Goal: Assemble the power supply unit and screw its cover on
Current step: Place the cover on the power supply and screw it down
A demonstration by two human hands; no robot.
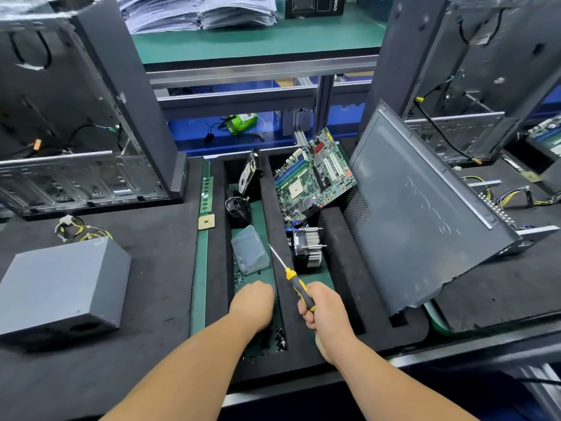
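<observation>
Now right hand (326, 311) grips screwdriver (296, 282) – left hand (253, 302), fingers hidden, reaches into screw slot (261, 344).

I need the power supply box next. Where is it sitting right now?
In the head view the power supply box sits at the left on the black foam mat, its yellow and black cables behind it, left of the left hand.

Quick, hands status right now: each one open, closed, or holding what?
Left hand: knuckles up in the screw compartment; grip cannot be told.
Right hand: holding the screwdriver.
</observation>
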